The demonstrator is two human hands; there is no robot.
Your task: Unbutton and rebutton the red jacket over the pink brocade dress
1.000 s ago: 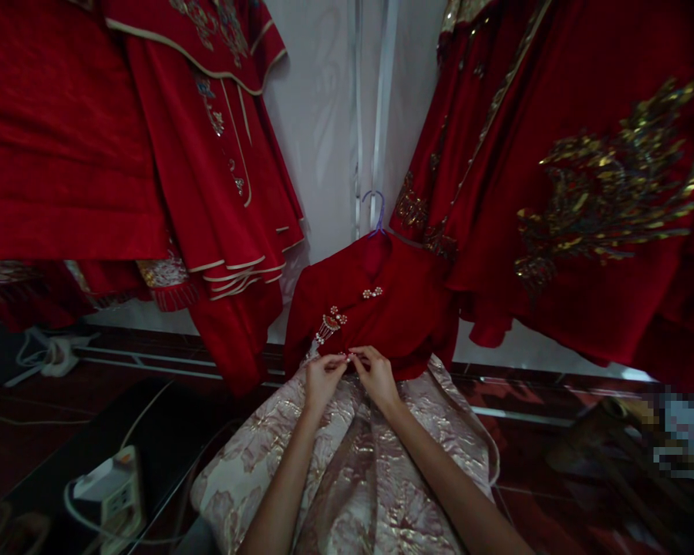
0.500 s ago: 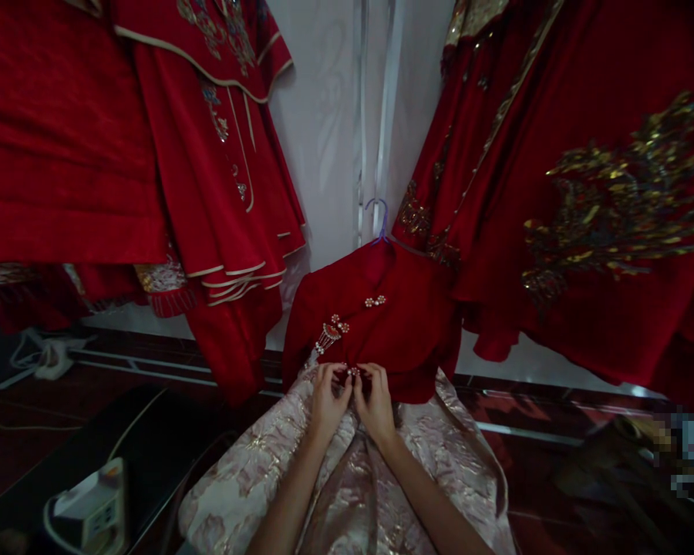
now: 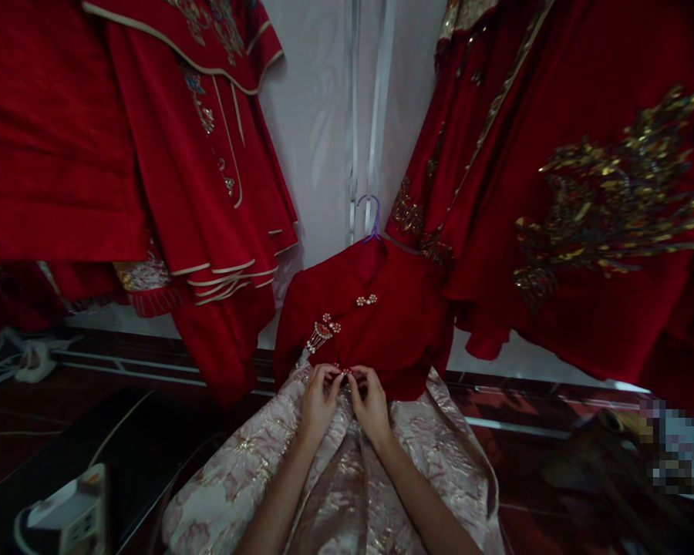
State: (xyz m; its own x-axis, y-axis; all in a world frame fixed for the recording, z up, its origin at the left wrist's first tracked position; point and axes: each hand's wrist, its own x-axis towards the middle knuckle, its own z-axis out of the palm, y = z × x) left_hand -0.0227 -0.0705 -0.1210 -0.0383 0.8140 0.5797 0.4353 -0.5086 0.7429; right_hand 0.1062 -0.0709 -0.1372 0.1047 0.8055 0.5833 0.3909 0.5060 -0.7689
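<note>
A red jacket (image 3: 405, 327) hangs on a purple hanger (image 3: 376, 216), above a pale pink and gold brocade skirt (image 3: 225, 470). Two small flower-shaped bead ornaments (image 3: 366, 301) sit near its collar, and a fan-shaped beaded tassel ornament (image 3: 321, 333) is on its left front. My left hand (image 3: 321, 402) and my right hand (image 3: 371, 405) meet at the jacket's lower front edge. Between their fingertips shows a small beaded clasp (image 3: 345, 372), which both hands pinch. Fingers partly hide the clasp, so whether its halves are joined I cannot tell.
Red garments with cream piping (image 3: 208, 185) hang at the left, and a red garment with gold sequin embroidery (image 3: 607, 200) hangs at the right. A white power strip (image 3: 72, 512) with a cord rests on a black surface (image 3: 133, 439) at lower left.
The whole view has shifted slightly, so everything sits a little farther left. Both hands stay pinched at the clasp, with fingertips somewhat closer together.
</note>
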